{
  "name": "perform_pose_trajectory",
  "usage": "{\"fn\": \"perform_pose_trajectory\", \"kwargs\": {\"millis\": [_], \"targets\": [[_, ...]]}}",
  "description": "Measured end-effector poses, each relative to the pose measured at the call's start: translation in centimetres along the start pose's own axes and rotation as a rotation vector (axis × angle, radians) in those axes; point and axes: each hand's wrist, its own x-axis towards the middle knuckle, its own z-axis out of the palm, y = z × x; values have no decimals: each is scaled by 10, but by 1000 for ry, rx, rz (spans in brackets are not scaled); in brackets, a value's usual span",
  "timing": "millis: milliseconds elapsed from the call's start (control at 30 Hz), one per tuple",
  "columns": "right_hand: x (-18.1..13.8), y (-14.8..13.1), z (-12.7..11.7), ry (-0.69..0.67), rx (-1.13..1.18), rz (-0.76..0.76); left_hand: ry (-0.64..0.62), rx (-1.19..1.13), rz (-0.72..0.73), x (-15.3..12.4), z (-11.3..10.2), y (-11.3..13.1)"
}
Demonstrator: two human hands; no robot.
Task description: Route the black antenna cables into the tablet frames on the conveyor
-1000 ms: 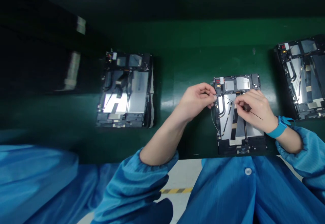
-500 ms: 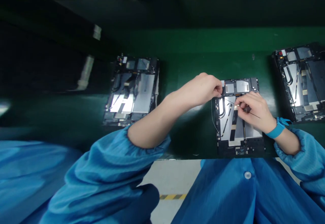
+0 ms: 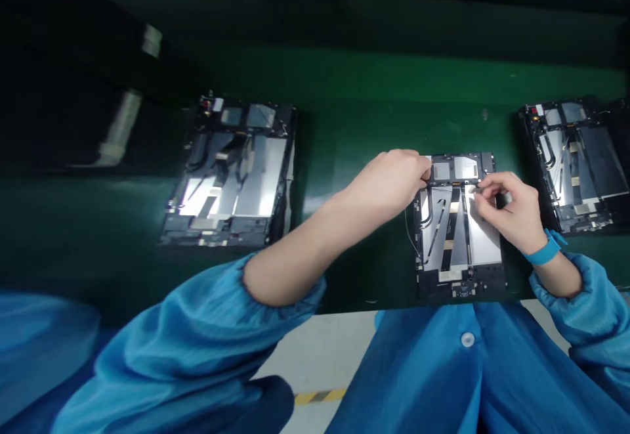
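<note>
An opened tablet (image 3: 460, 243) lies flat on the green work surface (image 3: 354, 119) in front of me, its silver plates and black ribbon cables showing. My left hand (image 3: 394, 181) is curled at the tablet's upper left corner, fingertips pinched on a thin black wire (image 3: 409, 230) that loops off the left edge. At the upper middle, my right hand (image 3: 509, 211) pinches a small part I cannot make out. That wrist wears a blue strap (image 3: 544, 250).
A second opened tablet (image 3: 231, 174) lies to the left on the surface, and a third (image 3: 575, 161) sits at the far right. The near edge of the surface runs just below the middle tablet. My blue sleeves fill the bottom of the view.
My left hand moved from the tablet's left edge up to its top left corner. My right hand slid up toward the top edge. The view shifted slightly.
</note>
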Motion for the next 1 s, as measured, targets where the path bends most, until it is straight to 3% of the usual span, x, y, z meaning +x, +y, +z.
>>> {"fn": "perform_pose_trajectory", "kwargs": {"millis": [100, 200, 367, 500, 633, 833, 1000], "targets": [[3, 2, 1, 93, -62, 31, 127, -165, -53, -18, 16, 11], [12, 2, 5, 131, -187, -43, 199, -300, -84, -34, 34, 27], [21, 3, 5, 74, -248, -68, 278, -310, -109, -38, 44, 42], [10, 4, -2, 36, -170, 2, 304, -305, -103, -31, 40, 39], [-6, 5, -1, 119, -16, 162, 300, -306, -68, -17, 34, 33], [-7, 19, 9, 268, 215, 319, 189, -300, 131, 23, 31, 34], [-3, 26, 11, 295, 243, 354, 120, -313, 210, 43, 32, 37]]}}
